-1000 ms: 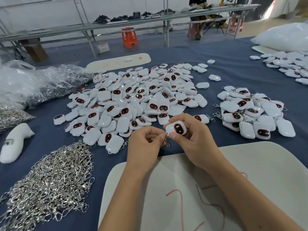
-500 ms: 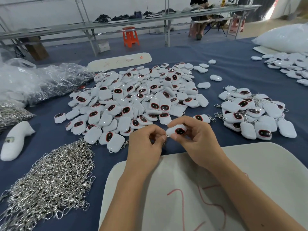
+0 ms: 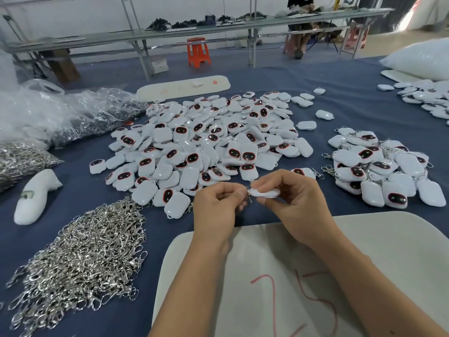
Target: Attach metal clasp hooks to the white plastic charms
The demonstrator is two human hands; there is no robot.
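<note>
Near the table's front edge, 1 charm (image 3: 265, 192) is pinched by the right hand (image 3: 295, 203) while a clasp hook (image 3: 249, 196), pinched by the left hand (image 3: 218, 206), is being fitted; its loop must next be threaded.

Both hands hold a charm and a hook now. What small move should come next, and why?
Probably finish hooking the metal clasp hook, pinched by the left hand, through the end of the white charm held by the right hand. The two parts meet between the fingertips, but whether the hook is through cannot be told. Then it could go to the pile of finished charms.
</note>
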